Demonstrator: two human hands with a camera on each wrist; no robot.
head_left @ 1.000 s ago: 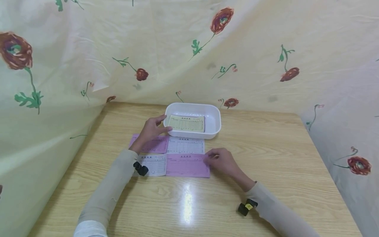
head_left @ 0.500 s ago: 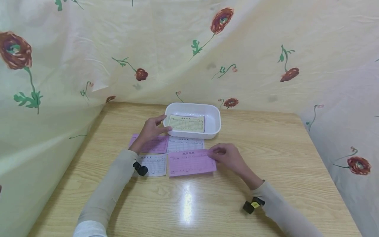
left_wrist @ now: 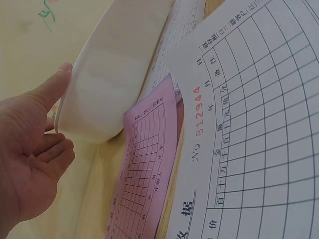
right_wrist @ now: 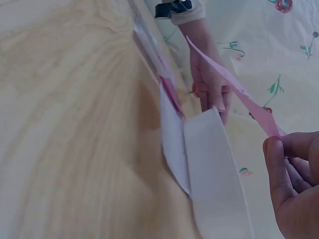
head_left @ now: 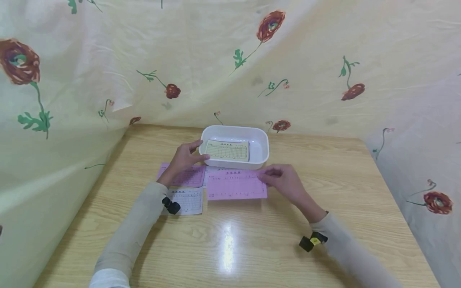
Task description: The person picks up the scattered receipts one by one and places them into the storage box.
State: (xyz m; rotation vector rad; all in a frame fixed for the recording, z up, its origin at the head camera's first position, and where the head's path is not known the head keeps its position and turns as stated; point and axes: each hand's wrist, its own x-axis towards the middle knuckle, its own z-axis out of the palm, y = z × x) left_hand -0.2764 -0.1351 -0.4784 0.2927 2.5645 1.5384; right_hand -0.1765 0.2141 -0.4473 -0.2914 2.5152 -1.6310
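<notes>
My right hand [head_left: 284,182] pinches a pink receipt slip [head_left: 235,186] by its right edge, between thumb and fingers. The slip hangs in the air just in front of a white plastic tray [head_left: 259,152]. In the right wrist view the slip [right_wrist: 239,92] is seen nearly edge-on above the tray [right_wrist: 214,164]. My left hand [head_left: 183,160] holds the left end of the tray, thumb at the near side and fingers at the far side. A pale yellow receipt slip [head_left: 227,150] lies in the tray's left part, on top of other paper.
Another pink slip [head_left: 189,176] and a white slip [head_left: 187,201] lie on the wooden table [head_left: 288,256], partly under my left arm. A second white slip [head_left: 210,171] is mostly covered by the held slip. A flowered cloth [head_left: 201,48] hangs behind.
My right hand has lifted the pink slip off the table and moved it forward and slightly right, up to the tray's near side. The left hand has stayed on the tray.
</notes>
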